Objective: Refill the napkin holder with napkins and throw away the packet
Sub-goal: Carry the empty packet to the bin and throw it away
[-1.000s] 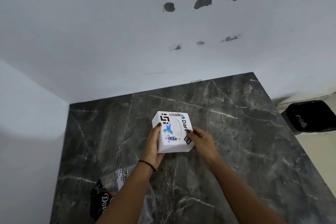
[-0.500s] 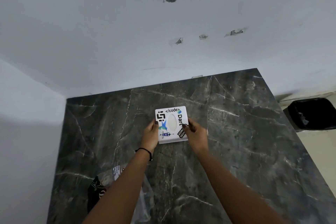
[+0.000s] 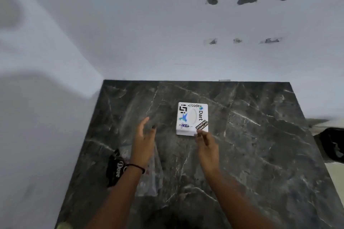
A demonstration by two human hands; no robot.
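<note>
The white square napkin holder (image 3: 192,118), covered in stickers and with an oval slot on top, lies flat on the dark marble table (image 3: 251,145). My left hand (image 3: 144,135) hovers to its left, fingers spread, holding nothing. My right hand (image 3: 205,144) is just below the holder's near right corner, fingers loosely curled and empty, its fingertips close to the holder's edge. The clear plastic packet (image 3: 150,173) with a black printed end lies on the table under my left forearm, partly hidden by it.
A black bin (image 3: 333,147) stands on the floor past the table's right edge. White walls close off the back and left sides of the table. The far wall has several dark holes.
Both hands have let go of the napkin holder and drawn back toward me. The holder now rests flat on the table. The view has shifted left.
</note>
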